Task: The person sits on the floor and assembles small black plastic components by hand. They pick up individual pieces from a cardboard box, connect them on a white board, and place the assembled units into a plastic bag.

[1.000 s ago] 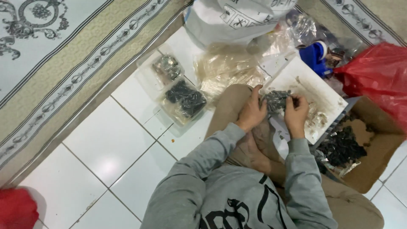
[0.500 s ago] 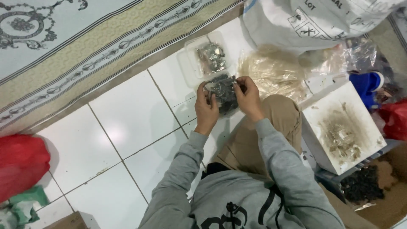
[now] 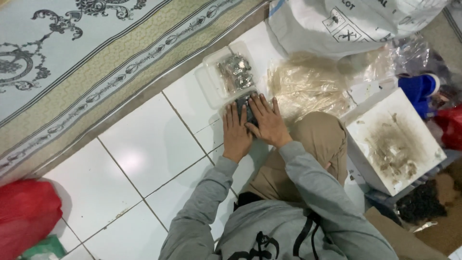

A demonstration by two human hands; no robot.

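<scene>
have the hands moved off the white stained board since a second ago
Yes. Both hands, left hand and right hand, went from over the white board leftward to the clear trays, pressing flat there.

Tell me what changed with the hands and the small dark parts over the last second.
Both hands left the stained white board, carrying a clump of dark parts to the clear tray on the tiled floor. The left hand and right hand now lie flat, side by side, pressing on the dark parts. The tray of silvery parts, white sack and plastic bags stayed put.
</scene>
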